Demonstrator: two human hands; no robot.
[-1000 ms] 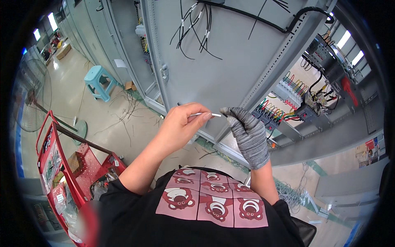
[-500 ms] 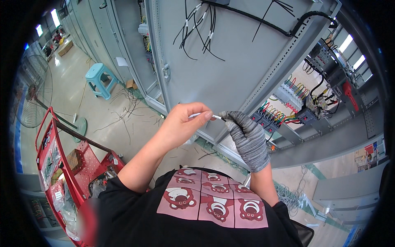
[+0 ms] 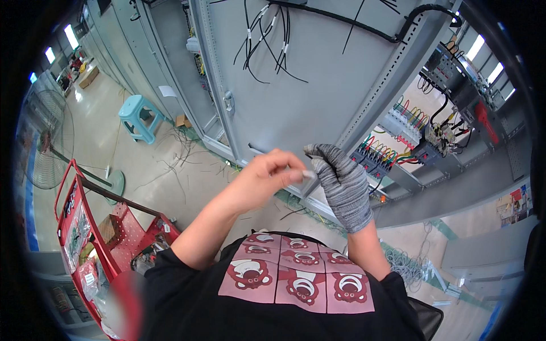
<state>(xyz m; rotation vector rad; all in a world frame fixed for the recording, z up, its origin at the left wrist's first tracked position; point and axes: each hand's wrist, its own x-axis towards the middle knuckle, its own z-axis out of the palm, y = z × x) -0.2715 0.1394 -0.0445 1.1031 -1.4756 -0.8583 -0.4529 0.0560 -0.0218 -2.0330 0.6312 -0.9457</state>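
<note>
My bare left hand point(image 3: 272, 177) is closed in a pinch at the middle of the view. Between its thumb and fingertips a small white piece point(image 3: 309, 174), blurred, pokes out toward the right hand. Just to its right my right hand point(image 3: 344, 187), in a grey knitted glove, has its fingers curled together; what they hold, if anything, is hidden. Beyond both hands stands a grey cabinet door point(image 3: 307, 108). Several black wires point(image 3: 263, 42) with white marker sleeves hang from a black cable bundle point(image 3: 352, 24) along its top.
On the left are a red tool cart point(image 3: 94, 227), a blue stool point(image 3: 138, 116) and a standing fan point(image 3: 48, 139). Wire scraps point(image 3: 176, 156) litter the floor. At right, the open cabinet shows breakers point(image 3: 372, 162) with coloured wires. A wire tangle point(image 3: 404, 264) lies below.
The white tube and dark wire end that bridged both hands no longer show that way. My left hand has shifted slightly right and down, with a short white piece at its fingertips.
</note>
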